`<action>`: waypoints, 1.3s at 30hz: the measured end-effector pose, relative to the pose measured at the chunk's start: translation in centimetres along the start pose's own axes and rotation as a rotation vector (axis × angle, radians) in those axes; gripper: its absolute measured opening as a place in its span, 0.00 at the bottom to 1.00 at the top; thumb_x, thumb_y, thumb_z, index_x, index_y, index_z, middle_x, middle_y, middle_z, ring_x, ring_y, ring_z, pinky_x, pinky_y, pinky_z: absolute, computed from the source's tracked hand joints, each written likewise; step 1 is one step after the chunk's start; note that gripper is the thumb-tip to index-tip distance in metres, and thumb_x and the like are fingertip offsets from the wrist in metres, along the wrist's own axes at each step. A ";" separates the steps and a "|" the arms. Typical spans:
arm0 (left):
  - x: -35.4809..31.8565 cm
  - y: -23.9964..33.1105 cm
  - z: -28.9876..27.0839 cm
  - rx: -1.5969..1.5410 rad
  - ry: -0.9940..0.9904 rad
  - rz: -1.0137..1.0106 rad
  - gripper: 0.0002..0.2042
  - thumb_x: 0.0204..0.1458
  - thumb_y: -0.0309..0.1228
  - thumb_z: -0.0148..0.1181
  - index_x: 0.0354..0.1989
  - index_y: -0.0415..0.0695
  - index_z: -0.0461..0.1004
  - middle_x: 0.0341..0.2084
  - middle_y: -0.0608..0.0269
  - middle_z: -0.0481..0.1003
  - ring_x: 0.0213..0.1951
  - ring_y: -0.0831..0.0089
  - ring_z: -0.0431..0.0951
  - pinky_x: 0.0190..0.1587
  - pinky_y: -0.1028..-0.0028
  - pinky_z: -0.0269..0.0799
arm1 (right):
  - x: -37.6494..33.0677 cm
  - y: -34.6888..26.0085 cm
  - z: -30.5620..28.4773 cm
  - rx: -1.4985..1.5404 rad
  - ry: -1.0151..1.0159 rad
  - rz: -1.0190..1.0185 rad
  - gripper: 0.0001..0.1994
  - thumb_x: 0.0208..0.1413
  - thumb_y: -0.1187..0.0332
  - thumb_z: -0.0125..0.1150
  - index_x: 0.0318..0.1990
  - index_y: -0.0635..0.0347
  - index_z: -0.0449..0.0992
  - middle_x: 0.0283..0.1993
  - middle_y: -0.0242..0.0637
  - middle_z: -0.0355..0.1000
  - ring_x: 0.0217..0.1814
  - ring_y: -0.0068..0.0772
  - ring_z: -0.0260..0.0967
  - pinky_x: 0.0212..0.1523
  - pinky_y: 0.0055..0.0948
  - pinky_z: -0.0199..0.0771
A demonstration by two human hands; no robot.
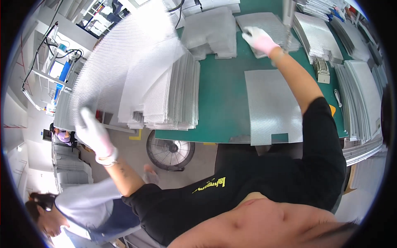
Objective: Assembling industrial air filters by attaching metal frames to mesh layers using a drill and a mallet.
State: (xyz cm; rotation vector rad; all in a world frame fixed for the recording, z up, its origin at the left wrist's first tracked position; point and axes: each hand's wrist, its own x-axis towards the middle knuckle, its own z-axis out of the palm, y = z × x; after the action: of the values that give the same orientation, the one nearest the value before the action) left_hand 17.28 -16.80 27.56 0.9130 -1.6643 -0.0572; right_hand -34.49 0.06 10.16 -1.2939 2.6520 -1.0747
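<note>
Head view: left hand [94,134] lifts a silvery, finely perforated mesh sheet [120,62].

Both arms spread wide, 2 gloved hands far apart.

The left hand [94,134] wears a white glove with a pale pink cuff, its fingers stretched upward and blurred; the bare forearm below it slants down to a black sleeve at the elbow. The right hand [258,38], gloved the same way, reaches far forward with fingers curled downward, wrist bent, the bare forearm running straight back from it to a black short sleeve at the shoulder.
</note>
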 end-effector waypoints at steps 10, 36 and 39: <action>-2.9 1.2 -1.2 0.319 -0.207 0.865 0.25 0.48 0.13 0.51 0.59 0.31 0.73 0.53 0.46 0.78 0.55 0.51 0.78 0.63 0.57 0.71 | 10.6 -2.5 4.7 -0.267 -0.110 0.239 0.26 0.59 0.51 0.55 0.50 0.68 0.78 0.52 0.57 0.76 0.57 0.57 0.73 0.58 0.45 0.73; -12.0 -0.2 1.1 -0.087 -0.426 0.755 0.43 0.54 0.57 0.54 0.70 0.34 0.56 0.65 0.43 0.64 0.67 0.42 0.61 0.69 0.43 0.50 | 12.0 -0.2 4.5 0.462 0.158 0.038 0.22 0.53 0.63 0.68 0.53 0.65 0.77 0.42 0.39 0.79 0.42 0.27 0.77 0.45 0.27 0.76; -16.4 1.7 1.8 -0.274 -0.587 0.830 0.35 0.49 0.57 0.58 0.55 0.38 0.72 0.53 0.47 0.72 0.58 0.43 0.71 0.62 0.43 0.60 | 11.0 -1.2 4.6 1.159 0.303 0.055 0.21 0.55 0.65 0.68 0.54 0.66 0.76 0.42 0.38 0.78 0.42 0.23 0.76 0.42 0.24 0.76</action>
State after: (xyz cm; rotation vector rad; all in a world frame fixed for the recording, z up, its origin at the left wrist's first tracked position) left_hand 15.14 -6.82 14.53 -0.0701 -2.3942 0.0171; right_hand -39.62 -10.75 10.43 -0.7894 1.5283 -2.3520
